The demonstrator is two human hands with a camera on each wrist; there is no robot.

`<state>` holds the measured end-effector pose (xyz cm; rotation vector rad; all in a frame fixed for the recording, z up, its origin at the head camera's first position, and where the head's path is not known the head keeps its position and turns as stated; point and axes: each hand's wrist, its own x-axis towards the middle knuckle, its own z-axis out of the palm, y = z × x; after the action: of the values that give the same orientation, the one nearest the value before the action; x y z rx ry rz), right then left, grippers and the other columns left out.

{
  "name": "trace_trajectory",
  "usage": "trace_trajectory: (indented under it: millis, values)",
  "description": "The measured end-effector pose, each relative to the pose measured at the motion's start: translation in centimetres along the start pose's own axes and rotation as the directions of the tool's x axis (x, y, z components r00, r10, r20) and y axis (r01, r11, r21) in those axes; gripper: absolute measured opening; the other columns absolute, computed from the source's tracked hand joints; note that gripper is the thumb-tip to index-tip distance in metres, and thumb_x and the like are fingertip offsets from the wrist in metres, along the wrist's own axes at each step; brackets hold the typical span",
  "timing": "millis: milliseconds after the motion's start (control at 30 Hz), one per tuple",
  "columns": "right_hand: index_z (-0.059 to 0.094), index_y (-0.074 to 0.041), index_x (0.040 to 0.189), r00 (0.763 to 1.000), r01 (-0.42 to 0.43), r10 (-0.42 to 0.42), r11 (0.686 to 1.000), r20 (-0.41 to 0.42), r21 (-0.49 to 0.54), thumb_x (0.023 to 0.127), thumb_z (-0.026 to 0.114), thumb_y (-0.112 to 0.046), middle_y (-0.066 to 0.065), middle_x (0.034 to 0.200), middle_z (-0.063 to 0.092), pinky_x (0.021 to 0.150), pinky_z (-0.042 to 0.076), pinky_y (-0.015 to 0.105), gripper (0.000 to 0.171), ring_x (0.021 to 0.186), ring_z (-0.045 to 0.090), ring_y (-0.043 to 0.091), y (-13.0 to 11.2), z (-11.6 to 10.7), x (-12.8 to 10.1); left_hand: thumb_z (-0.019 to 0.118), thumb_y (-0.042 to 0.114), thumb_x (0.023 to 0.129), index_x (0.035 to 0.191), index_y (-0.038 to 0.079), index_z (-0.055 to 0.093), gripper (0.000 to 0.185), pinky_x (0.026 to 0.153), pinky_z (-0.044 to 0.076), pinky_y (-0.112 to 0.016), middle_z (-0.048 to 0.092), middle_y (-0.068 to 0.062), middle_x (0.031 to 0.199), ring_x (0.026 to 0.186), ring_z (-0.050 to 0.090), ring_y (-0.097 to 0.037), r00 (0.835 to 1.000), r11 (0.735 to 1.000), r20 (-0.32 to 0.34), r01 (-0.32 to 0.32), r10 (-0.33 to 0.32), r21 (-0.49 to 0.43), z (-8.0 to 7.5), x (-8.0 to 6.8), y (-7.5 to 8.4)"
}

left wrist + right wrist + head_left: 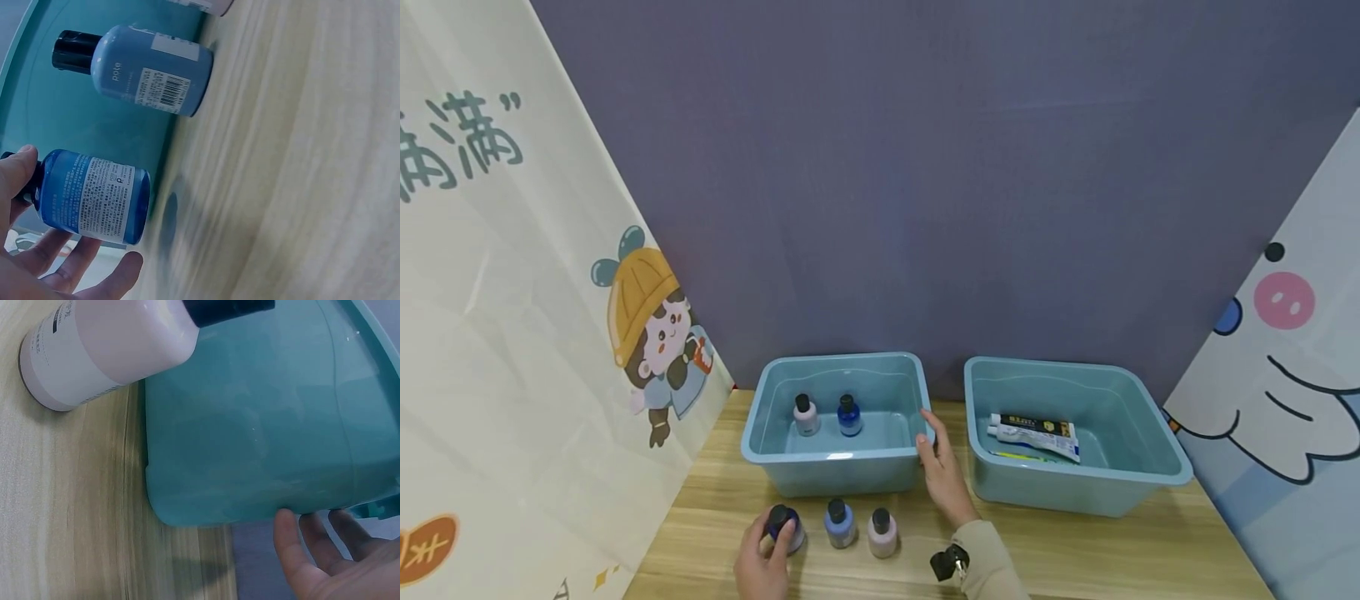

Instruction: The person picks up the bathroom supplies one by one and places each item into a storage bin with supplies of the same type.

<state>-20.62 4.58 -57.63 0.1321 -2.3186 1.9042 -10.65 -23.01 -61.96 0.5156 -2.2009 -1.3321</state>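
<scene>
Wooden tabletop (1075, 558) runs up to a purple wall, with cartoon banners leaning in at both sides. From the head view, the left hand (763, 562) curls its fingers round a dark blue bottle (782, 527) standing upright on the wood, cap up, long axis vertical; just right of those fingers stand a light blue bottle (839, 523) and a pink bottle (882, 533). Beyond the fingertips sits the left tub (760, 450), holding one pink and one blue bottle, both upright. The right hand (942, 475) lies with straight fingers against that tub's right rim; further right, the right tub (1150, 479) holds a toothpaste tube (1033, 433) and a toothbrush. The left wrist view shows fingertips (19, 172) at the dark blue bottle's (94, 197) cap, the light blue bottle (150, 69) beside it. In the right wrist view, loosely spread fingers (300, 550) meet the tub wall (250, 437), with the pink bottle (106, 350) nearby.
</scene>
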Motion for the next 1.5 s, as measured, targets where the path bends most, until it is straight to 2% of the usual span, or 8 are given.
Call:
trace_trajectory:
  millis: [133,333,567,667,900,1000,1200,1500]
  values:
    - [0.033,-0.033,0.158,1.0,-0.003,0.003,1.0,0.002,-0.002,0.111,0.042,-0.04,0.014,0.148,0.045,0.089,0.045,0.039,0.049,0.107,0.053,0.027,0.1,0.0,0.0,0.078,0.015,0.092,0.125,0.006,0.069,0.036,0.084,0.061,-0.044,0.07,-0.016,0.123,0.1,0.044,0.023,1.0,0.999,-0.015,-0.007,0.006,-0.042,-0.2,0.1,0.4]
    - [0.032,-0.033,0.157,1.0,-0.02,0.02,1.0,0.01,0.004,0.111,0.042,-0.037,0.016,0.142,0.048,0.087,0.045,0.038,0.047,0.105,0.054,0.028,-0.4,-0.2,-0.1,0.079,0.017,0.091,0.126,0.006,0.069,0.038,0.077,0.06,-0.026,0.071,-0.013,0.121,0.101,0.048,0.018,0.999,0.999,-0.034,-0.017,0.016,-0.048,-0.4,0.4,0.8]
    - [0.031,-0.034,0.158,0.999,-0.03,0.03,0.999,0.026,0.034,0.111,0.041,-0.038,0.017,0.146,0.045,0.089,0.047,0.044,0.048,0.107,0.052,0.03,-0.2,-0.1,-0.1,0.077,0.019,0.092,0.127,0.006,0.069,0.038,0.079,0.062,-0.038,0.069,-0.012,0.119,0.099,0.045,0.021,1.0,0.999,-0.024,-0.01,0.009,-0.046,-0.6,0.8,1.0]
    - [0.03,-0.029,0.159,0.998,-0.04,0.039,0.998,0.046,0.042,0.112,0.04,-0.03,0.016,0.152,0.04,0.089,0.048,0.045,0.048,0.11,0.051,0.03,-1.6,-0.4,-0.5,0.077,0.021,0.093,0.128,0.008,0.069,0.038,0.079,0.061,-0.036,0.068,-0.01,0.118,0.099,0.045,0.019,1.0,0.999,-0.016,0.014,-0.014,-0.044,-0.7,1.0,1.3]
    - [0.031,-0.024,0.159,0.997,-0.039,0.037,0.999,0.064,0.025,0.112,0.04,-0.025,0.017,0.131,0.05,0.087,0.046,0.039,0.048,0.105,0.052,0.028,-3.9,-0.9,-1.3,0.074,0.029,0.095,0.131,0.008,0.067,0.042,0.085,0.06,-0.045,0.065,-0.01,0.122,0.111,0.051,-0.007,0.998,0.997,0.021,0.054,-0.053,-0.051,-1.2,1.3,2.6]
    - [0.031,-0.025,0.159,0.998,-0.037,0.035,0.999,0.06,0.026,0.112,0.041,-0.025,0.018,0.14,0.047,0.089,0.047,0.041,0.048,0.108,0.051,0.029,-3.9,-0.9,-1.3,0.073,0.032,0.096,0.132,0.008,0.066,0.044,0.084,0.06,-0.04,0.064,-0.011,0.122,0.114,0.052,-0.014,0.998,0.996,0.023,0.065,-0.063,-0.053,-1.4,1.4,3.1]
    - [0.031,-0.028,0.159,0.997,-0.038,0.036,0.999,0.063,0.028,0.112,0.041,-0.026,0.019,0.163,0.032,0.095,0.048,0.043,0.048,0.125,0.05,0.034,-3.7,-0.9,-1.3,0.072,0.035,0.096,0.132,0.01,0.066,0.045,0.082,0.055,-0.032,0.062,-0.009,0.123,0.109,0.048,-0.005,0.998,0.997,0.026,0.053,-0.052,-0.063,-1.7,1.6,4.0]
    - [0.031,-0.029,0.159,0.997,-0.049,0.048,0.999,0.054,0.019,0.112,0.041,-0.026,0.02,0.162,0.034,0.095,0.048,0.042,0.048,0.123,0.051,0.034,-3.7,-0.9,-1.2,0.071,0.035,0.097,0.132,0.009,0.066,0.043,0.076,0.049,-0.017,0.061,-0.006,0.123,0.105,0.047,0.003,0.999,0.996,0.022,0.042,-0.04,-0.079,-1.9,1.8,4.9]
